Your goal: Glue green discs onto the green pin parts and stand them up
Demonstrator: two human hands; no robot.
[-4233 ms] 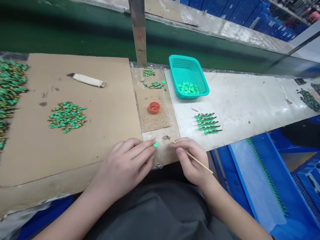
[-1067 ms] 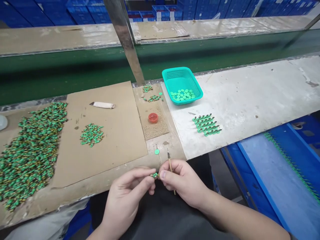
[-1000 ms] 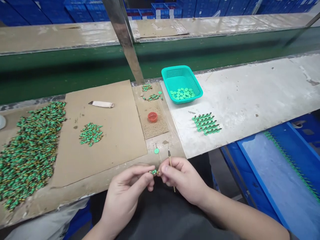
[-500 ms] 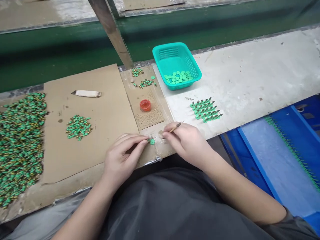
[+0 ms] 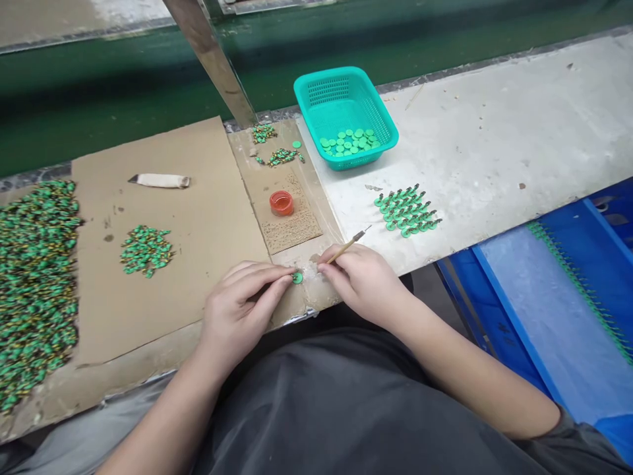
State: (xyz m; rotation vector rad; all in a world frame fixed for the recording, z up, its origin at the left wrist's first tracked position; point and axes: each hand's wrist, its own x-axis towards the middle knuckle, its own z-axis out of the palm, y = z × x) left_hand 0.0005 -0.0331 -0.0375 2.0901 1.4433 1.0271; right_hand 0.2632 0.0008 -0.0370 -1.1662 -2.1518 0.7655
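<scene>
Near the table's front edge, my left hand (image 5: 252, 300) pinches a small piece with a green disc (image 5: 297, 278) at its fingertips; the part between the fingers is mostly hidden. My right hand (image 5: 363, 277), just to the right, holds a thin wooden-handled tool (image 5: 346, 247) with its dark fine tip pointing up and right. Beyond the hands, a red cap-like cup (image 5: 281, 204) stands on a rough brown board (image 5: 297, 227). Small green and dark pieces (image 5: 283, 156) lie behind the cup, beside one loose green disc (image 5: 297, 144).
A teal basket (image 5: 388, 135) holds green discs. Right of centre, rows of assembled pieces (image 5: 408, 211) stand on discs. Cardboard (image 5: 208, 198) at left bears a wrapped pointed tool (image 5: 161, 180) and a small pile (image 5: 146, 251). A large pile (image 5: 37, 284) lies far left; blue trays (image 5: 534, 310) are lower right.
The view has shifted slightly. The tool in my right hand now points more upward and shows more of its length. My left hand keeps its pinch beside the green disc.
</scene>
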